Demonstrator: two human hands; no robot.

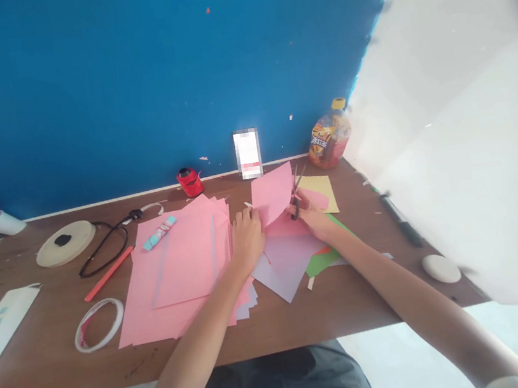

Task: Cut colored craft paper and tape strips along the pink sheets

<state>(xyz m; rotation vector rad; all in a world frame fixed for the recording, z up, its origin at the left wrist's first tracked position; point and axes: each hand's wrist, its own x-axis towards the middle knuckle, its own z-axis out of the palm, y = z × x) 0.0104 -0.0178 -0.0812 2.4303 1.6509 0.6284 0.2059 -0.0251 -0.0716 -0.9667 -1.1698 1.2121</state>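
Note:
My left hand (pixel 247 240) pinches the lower edge of a pink paper sheet (pixel 272 193) that stands tilted up from the desk. My right hand (pixel 310 215) grips black-handled scissors (pixel 296 196), with their blades pointing up and away beside the sheet. Beneath both hands lies a lilac paper sheet (pixel 284 269), with a green paper piece (pixel 321 263) to its right. A yellow paper sheet (pixel 322 193) lies behind the scissors. To the left spreads a stack of pink paper (pixel 181 275), and a blue-and-white glue stick (pixel 160 233) rests on it.
On the brown desk (pixel 62 340) are a round tape roll (pixel 99 325), a red marker (pixel 109 273), a black cable (pixel 103 251) and a pale round lid (pixel 66 243). A patterned bottle (pixel 329 135) and a red tape dispenser (pixel 190 182) stand against the blue wall (pixel 127 77).

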